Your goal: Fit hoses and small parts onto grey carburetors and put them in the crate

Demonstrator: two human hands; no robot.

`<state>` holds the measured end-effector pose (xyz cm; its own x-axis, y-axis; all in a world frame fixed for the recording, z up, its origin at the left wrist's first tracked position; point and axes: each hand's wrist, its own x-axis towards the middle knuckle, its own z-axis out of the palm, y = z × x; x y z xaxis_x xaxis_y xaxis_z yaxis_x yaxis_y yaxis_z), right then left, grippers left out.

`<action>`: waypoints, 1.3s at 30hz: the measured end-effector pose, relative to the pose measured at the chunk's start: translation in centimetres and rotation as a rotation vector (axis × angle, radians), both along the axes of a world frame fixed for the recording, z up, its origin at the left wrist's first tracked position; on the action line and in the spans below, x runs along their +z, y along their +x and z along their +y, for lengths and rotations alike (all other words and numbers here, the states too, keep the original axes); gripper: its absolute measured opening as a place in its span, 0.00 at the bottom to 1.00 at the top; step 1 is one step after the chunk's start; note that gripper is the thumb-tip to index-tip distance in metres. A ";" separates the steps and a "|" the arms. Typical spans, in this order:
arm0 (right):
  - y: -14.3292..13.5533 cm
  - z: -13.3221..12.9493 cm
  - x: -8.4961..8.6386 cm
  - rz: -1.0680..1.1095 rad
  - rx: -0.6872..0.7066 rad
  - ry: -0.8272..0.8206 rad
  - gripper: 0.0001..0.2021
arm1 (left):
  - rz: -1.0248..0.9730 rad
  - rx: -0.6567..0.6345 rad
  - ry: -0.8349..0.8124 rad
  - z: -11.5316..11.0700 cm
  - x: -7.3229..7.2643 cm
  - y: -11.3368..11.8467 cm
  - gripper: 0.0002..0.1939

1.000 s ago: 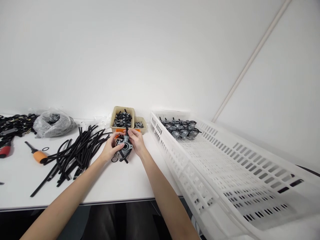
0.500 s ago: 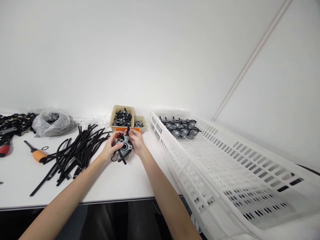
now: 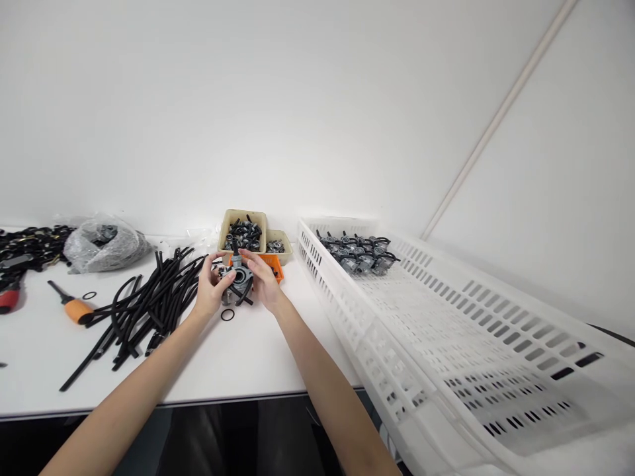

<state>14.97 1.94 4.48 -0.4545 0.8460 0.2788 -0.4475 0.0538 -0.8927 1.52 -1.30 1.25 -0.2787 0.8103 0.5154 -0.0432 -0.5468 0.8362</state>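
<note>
Between my hands is a grey metal carburetor (image 3: 242,276) with a black cap on top and a black hose across its front. My left hand (image 3: 210,288) grips its left side, with the thumb pressed on the front. Fingers of my right hand (image 3: 264,283) are closed on its upper right side; some fingertips are hidden behind it. A black O-ring (image 3: 227,315) lies on the white table (image 3: 233,363) just below the carburetor. Right behind my hands stands a small orange tray (image 3: 279,271) with dark small parts.
Beige bins (image 3: 227,218) of small parts stand at the back. Black hoses (image 3: 159,304), an orange-handled screwdriver (image 3: 78,309), another O-ring (image 3: 89,295), a red handle (image 3: 8,300) and a plastic bag (image 3: 106,246) lie left. A white crate (image 3: 342,311) at right holds several carburetors (image 3: 364,254).
Both hands and the carburetor have shifted left and slightly back. The O-ring below it and more of the orange tray now show. My right fingers have moved off the black cap.
</note>
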 end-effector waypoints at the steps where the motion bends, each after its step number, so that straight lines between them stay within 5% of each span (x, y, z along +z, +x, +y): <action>1: 0.0 -0.1 0.0 -0.008 0.029 -0.008 0.22 | -0.013 0.015 -0.005 0.0 0.0 0.0 0.29; 7: -0.1 -0.5 -0.1 -0.048 0.110 -0.019 0.26 | -0.093 0.053 -0.029 0.1 0.1 0.0 0.27; 39: -0.2 0.2 -1.1 -0.125 0.016 0.044 0.21 | -0.039 0.095 0.057 1.6 -1.1 -0.8 0.19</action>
